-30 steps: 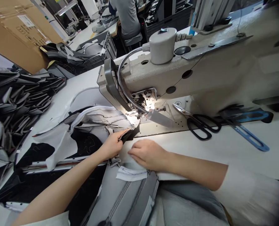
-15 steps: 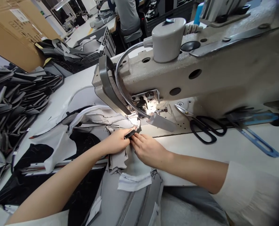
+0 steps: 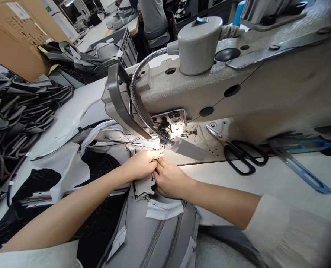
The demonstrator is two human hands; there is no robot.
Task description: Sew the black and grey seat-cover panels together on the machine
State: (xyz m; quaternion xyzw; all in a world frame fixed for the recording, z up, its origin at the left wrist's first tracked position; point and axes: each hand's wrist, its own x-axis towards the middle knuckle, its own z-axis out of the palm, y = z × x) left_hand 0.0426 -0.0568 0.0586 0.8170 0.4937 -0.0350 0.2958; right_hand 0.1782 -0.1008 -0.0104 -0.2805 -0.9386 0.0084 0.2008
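Observation:
A grey and black padded fabric piece with a white strip hangs over the near table edge, its upper end at the lit needle area of a sewing machine. My left hand pinches the fabric edge just before the presser foot. Touching it on the right, my right hand has its fingers closed on the same fabric. Their fingertips partly hide the gripped edge. More white and black fabric spreads out left of my hands.
Black-handled scissors and a blue plastic tool lie right of the needle. Stacked dark pieces fill the far left. Behind are a cardboard box, a grey crate and a seated person.
The black folded edge between my hands no longer shows. My right hand is more curled and sits closer under my left. The view has shifted slightly.

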